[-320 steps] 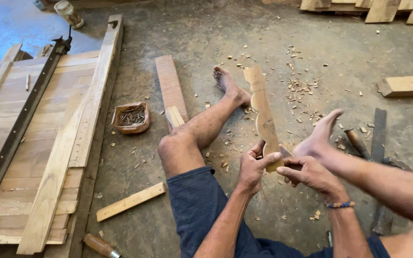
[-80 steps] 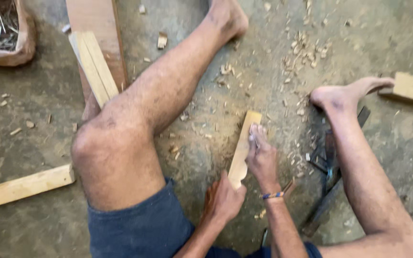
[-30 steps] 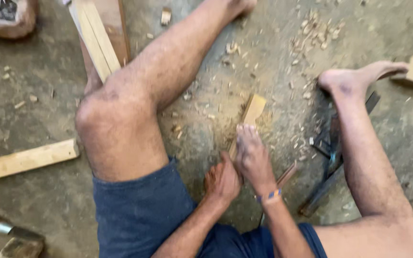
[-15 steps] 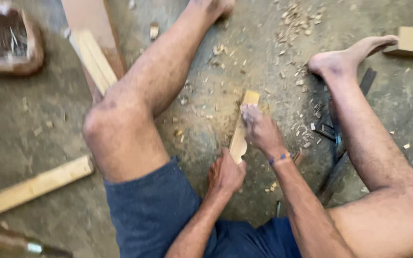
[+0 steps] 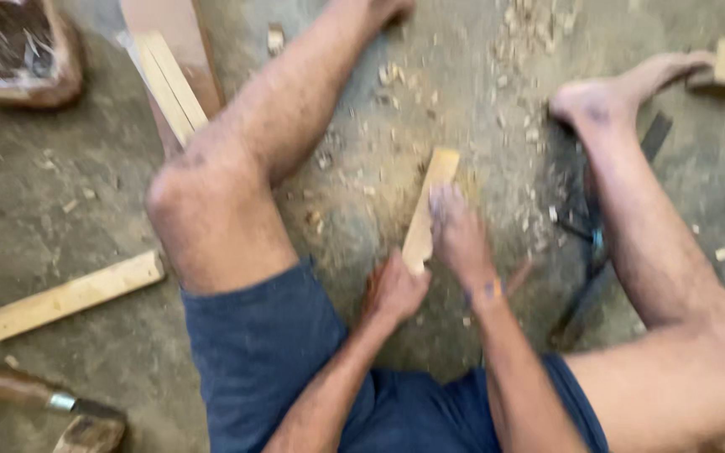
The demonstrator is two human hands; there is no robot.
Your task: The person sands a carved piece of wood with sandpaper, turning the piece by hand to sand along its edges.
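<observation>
Head view, hands: the left hand [image 5: 393, 291] was closed around the near end of the wooden strip [image 5: 430, 207], holding it against the floor [image 5: 77, 193]. The right hand [image 5: 458, 231] pressed on the strip's middle; blur hid whether it was gripping anything.
Head view, strip: it lay on the dusty floor between the person's bare legs, its far end pointing away from the body, wood chips [image 5: 539, 33] scattered beyond.
Head view, surroundings: a pale wood batten [image 5: 69, 296] lay left of the knee, a wooden-handled tool [image 5: 18, 387] at the lower left, a container of nails [image 5: 14, 50] at upper left.
</observation>
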